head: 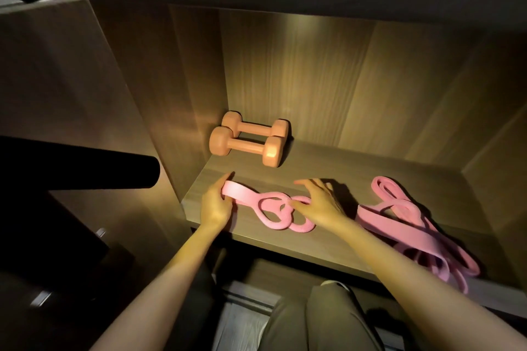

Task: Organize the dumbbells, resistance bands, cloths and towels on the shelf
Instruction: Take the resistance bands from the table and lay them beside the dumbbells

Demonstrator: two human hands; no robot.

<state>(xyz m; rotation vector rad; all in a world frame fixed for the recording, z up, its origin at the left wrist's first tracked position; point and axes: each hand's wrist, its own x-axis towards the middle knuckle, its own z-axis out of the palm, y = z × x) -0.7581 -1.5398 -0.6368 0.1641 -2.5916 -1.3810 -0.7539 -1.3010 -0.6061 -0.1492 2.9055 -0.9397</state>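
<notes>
Two orange dumbbells [248, 138] lie side by side at the back left of the wooden shelf [328, 242]. In front of them a light pink resistance band [269, 209] lies coiled in loops near the shelf's front edge. My left hand [215, 202] pinches its left end between thumb and fingers. My right hand [316, 201] rests on the band's right loops with fingers spread. A second, darker pink resistance band [405, 219] lies in a loose tangle to the right, part of it hanging over the front edge. No cloths or towels are in view.
The shelf sits in a wooden alcove with a left side wall [194, 100] and a back panel [328, 74]. A dark cylindrical object [85, 162] juts in from the left. My knee in grey trousers [313, 319] is below the shelf edge.
</notes>
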